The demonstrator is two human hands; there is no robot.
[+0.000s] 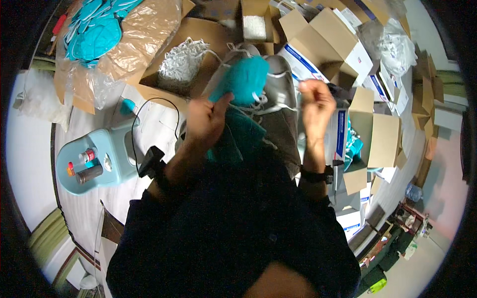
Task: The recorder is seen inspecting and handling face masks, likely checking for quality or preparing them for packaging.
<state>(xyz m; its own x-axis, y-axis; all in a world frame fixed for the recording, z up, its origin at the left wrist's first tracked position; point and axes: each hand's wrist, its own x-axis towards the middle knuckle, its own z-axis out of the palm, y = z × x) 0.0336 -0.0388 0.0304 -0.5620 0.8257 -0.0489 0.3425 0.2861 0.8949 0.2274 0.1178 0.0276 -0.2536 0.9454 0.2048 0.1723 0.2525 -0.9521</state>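
My left hand is closed on the lower left edge of a teal cup-shaped face mask, held tilted over my lap. To its right, my right hand is raised apart from the mask with its fingers pinched together. Motion blurs these fingertips, and whatever they hold is too small to make out. More teal material lies on my lap below the held mask. Loose white straps lie across the grey-brown cloth over my legs.
Ahead on the left, a plastic-lined box holds a pile of teal masks. Beside it, a carton holds white straps. A light-blue stool carries bottles at left. Open cartons crowd the right side, one with teal masks inside.
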